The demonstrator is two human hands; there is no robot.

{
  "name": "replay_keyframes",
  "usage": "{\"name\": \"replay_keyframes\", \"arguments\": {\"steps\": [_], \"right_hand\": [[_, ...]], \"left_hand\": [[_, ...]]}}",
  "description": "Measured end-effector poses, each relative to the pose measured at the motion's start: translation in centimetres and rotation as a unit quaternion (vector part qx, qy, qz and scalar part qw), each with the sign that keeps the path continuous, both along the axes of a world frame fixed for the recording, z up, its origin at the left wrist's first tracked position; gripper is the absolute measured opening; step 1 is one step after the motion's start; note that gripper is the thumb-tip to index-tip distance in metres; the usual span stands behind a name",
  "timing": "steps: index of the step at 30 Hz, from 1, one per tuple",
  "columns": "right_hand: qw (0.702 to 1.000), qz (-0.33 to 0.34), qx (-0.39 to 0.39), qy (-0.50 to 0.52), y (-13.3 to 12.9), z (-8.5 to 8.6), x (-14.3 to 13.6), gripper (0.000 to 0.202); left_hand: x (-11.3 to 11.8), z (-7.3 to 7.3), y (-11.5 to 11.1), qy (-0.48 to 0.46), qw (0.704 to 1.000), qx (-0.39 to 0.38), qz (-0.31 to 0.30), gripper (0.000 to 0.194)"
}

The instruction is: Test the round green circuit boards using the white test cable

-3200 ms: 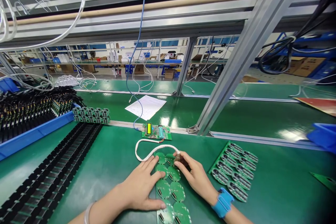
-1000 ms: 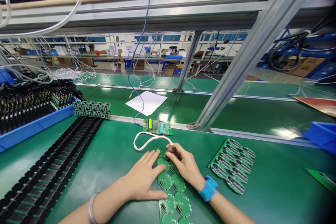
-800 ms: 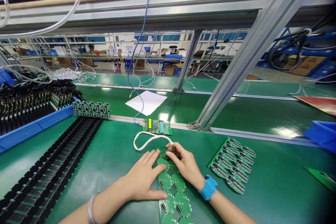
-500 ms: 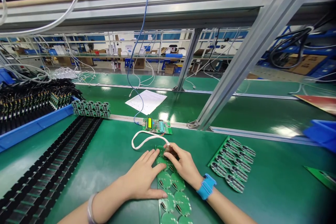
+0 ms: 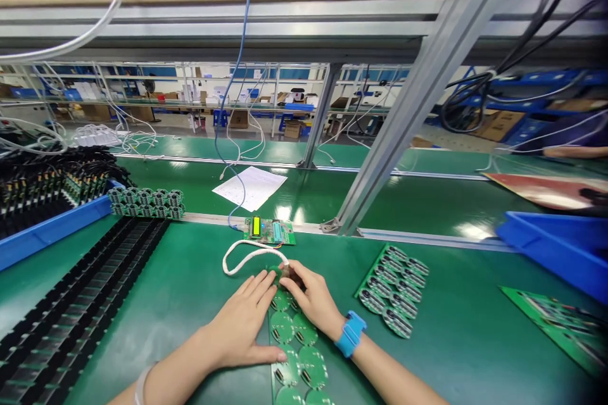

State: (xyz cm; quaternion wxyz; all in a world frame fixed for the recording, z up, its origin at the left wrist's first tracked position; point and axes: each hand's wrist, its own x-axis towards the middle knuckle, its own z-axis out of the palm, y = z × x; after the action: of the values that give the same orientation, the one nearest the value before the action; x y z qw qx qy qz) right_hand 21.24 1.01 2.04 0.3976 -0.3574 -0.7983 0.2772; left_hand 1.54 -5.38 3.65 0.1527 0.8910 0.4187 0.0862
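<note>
A panel of round green circuit boards (image 5: 312, 367) lies on the green worktop beneath both hands. My left hand (image 5: 240, 326) lies along its left side, fingers stretched out, with the thumb over the panel and the fingertips at its far end. Closed in a pinch, my right hand (image 5: 314, 300) holds the connector at the end of a white cable (image 5: 254, 254) against the panel's far end. My fingers mostly hide the connector, so its contact with the panel cannot be made out. The cable runs to a tester board (image 5: 278, 231) with a lit yellow-green display.
To the right lies another panel of round boards (image 5: 394, 288), with a blue bin (image 5: 555, 253) beyond. Black slotted racks (image 5: 109, 285) and a blue tray (image 5: 57, 224) occupy the left. A metal post (image 5: 408, 95) slants up behind the tester; paper (image 5: 250, 188) lies beyond the rail.
The view has swung to the right, so the scene sits further left and more of the blue bin shows. Both hands keep nearly the same place on the panel; the connector stays held.
</note>
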Motion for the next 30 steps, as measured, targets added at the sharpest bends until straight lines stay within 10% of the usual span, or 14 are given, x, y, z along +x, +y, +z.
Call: {"name": "replay_keyframes", "arguments": {"steps": [5, 24, 30], "right_hand": [[1.0, -0.007, 0.003, -0.001, 0.0, 0.2, -0.1, 0.012], [1.0, 0.0, 0.0, 0.022, 0.3, -0.5, -0.1, 0.012], [0.999, -0.004, 0.014, 0.03, 0.4, 0.1, -0.5, 0.01]], "left_hand": [[-0.4, 0.4, 0.3, -0.004, 1.0, -0.009, -0.01, 0.081], [-0.5, 0.1, 0.5, -0.003, 1.0, -0.026, 0.017, 0.098], [-1.5, -2.9, 1.3, -0.002, 0.997, 0.076, 0.006, 0.087]]}}
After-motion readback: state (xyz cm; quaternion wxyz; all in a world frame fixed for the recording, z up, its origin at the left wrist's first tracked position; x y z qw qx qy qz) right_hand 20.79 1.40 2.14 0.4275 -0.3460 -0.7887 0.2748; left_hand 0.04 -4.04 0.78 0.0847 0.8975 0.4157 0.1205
